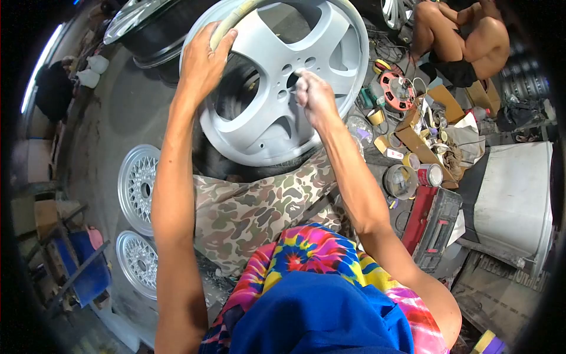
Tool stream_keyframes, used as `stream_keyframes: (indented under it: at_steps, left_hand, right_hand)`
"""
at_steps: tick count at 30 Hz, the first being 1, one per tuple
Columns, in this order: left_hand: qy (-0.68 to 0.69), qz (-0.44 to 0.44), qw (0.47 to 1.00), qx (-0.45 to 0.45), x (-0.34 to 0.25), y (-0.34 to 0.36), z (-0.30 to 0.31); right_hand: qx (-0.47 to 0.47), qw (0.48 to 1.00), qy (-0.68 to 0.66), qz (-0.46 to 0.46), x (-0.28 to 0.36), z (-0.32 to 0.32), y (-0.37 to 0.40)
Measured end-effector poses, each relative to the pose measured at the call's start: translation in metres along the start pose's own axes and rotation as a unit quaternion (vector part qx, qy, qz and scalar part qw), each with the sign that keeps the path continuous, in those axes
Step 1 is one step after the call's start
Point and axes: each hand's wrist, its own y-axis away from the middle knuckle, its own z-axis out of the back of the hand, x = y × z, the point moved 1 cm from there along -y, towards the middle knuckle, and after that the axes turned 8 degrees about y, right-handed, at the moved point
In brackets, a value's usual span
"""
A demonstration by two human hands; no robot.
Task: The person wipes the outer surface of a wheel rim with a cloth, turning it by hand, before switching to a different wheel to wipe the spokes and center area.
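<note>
A large pale grey alloy wheel rim (321,56) stands tilted on a black tyre (236,168) in front of my knees. My left hand (203,62) grips the rim's upper left edge, fingers curled over the lip. My right hand (312,94) is closed and dusty white, pressed against the rim's face beside the bolt holes near the hub. Whatever it holds is hidden inside the fist. My camouflage shorts (253,206) and tie-dye shirt (312,251) fill the lower middle.
Two silver mesh-spoke wheels (138,180) (138,259) lie on the floor at left. Cans (430,175), tape rolls, a cardboard tray (421,144) and an orange cord reel (396,89) clutter the right. Another person (466,41) sits at top right. A red toolbox (433,221) and a white panel (513,200) lie right.
</note>
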Motion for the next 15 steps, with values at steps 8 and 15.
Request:
stream_keyframes:
  at_steps: [8,15]
  left_hand:
    - [0.006,0.024,1.0,0.006,-0.006,-0.001,-0.001]
    - [-0.013,0.008,1.0,-0.001,0.002,0.0,0.001]
  right_hand:
    - [0.117,0.511,0.797,0.299,0.036,0.071,0.001]
    - [0.164,0.459,0.779,0.394,0.058,0.07,-0.004]
